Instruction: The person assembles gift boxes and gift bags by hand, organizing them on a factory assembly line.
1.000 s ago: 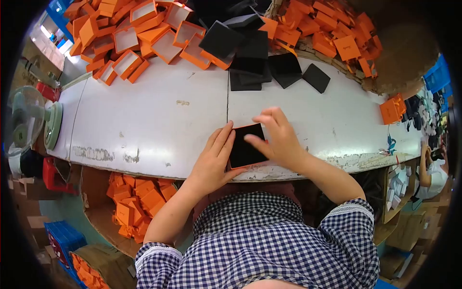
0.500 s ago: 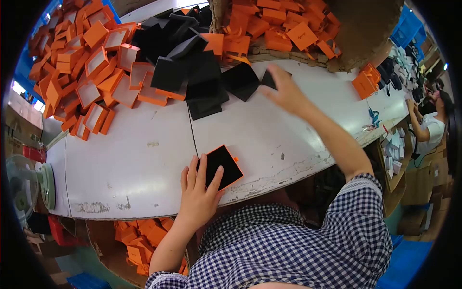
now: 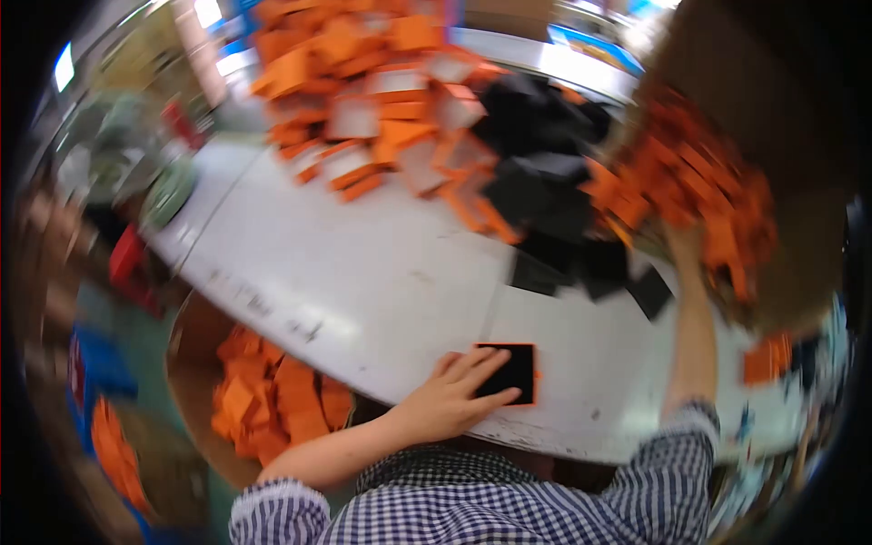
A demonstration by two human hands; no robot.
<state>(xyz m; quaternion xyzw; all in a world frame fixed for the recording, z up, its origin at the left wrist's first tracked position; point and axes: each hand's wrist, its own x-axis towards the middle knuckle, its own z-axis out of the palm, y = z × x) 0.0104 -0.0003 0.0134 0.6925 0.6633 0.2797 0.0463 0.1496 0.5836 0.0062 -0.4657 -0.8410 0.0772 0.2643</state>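
An orange-rimmed box with a black inside lies near the front edge of the table. My left hand rests on its left side, fingers spread over the black surface. My right arm stretches forward to the orange boxes in a large cardboard carton. There my right hand is smeared by motion, and its fingers cannot be made out. A small black piece lies on the table just left of my right forearm, beside a heap of black sheets or pads.
Open orange boxes with pale insides are piled at the back left of the white table. The carton wall rises at the right. Below the table, another carton holds orange boxes. A green-based fan stands at the left end.
My right hand has moved from beside the small black piece to the orange boxes in the carton. The view has turned right. My left hand stays on the black-filled box.
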